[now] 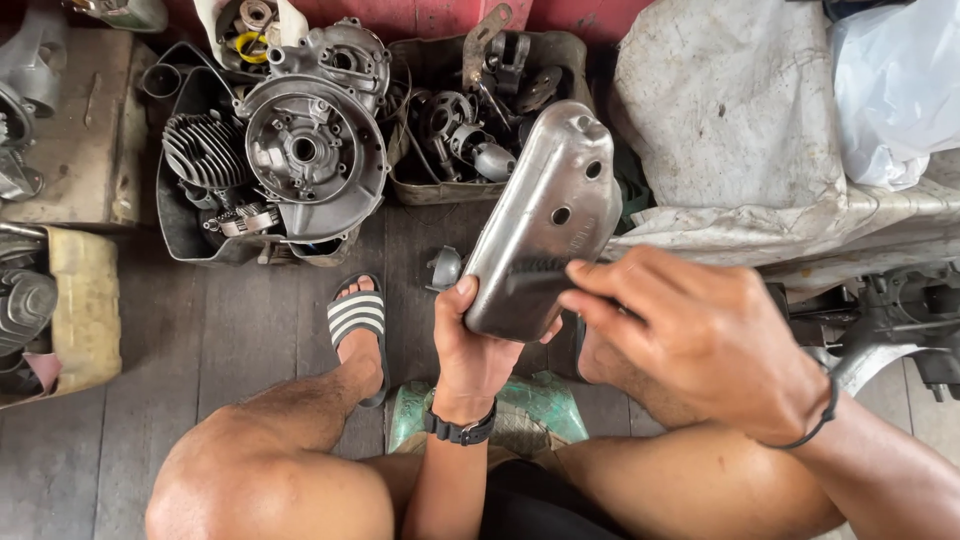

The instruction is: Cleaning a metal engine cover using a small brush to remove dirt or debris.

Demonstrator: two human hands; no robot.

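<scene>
My left hand [478, 345] grips the near end of a grey metal engine cover [545, 215], an elongated curved plate with a few round holes, held up over the floor. A black watch sits on that wrist. My right hand [690, 335] comes in from the right, fingers pinched on a small dark brush-like thing [535, 275] pressed against the cover's lower part. What exactly the fingers pinch is blurred. A black band circles the right wrist.
A dark tub [190, 235] at back left holds an engine crankcase [310, 150] and a finned cylinder [205, 150]. A second tray [430, 185] holds several small metal parts. White sacks [730, 110] lie at right. My sandalled foot [358, 325] rests on the wooden floor.
</scene>
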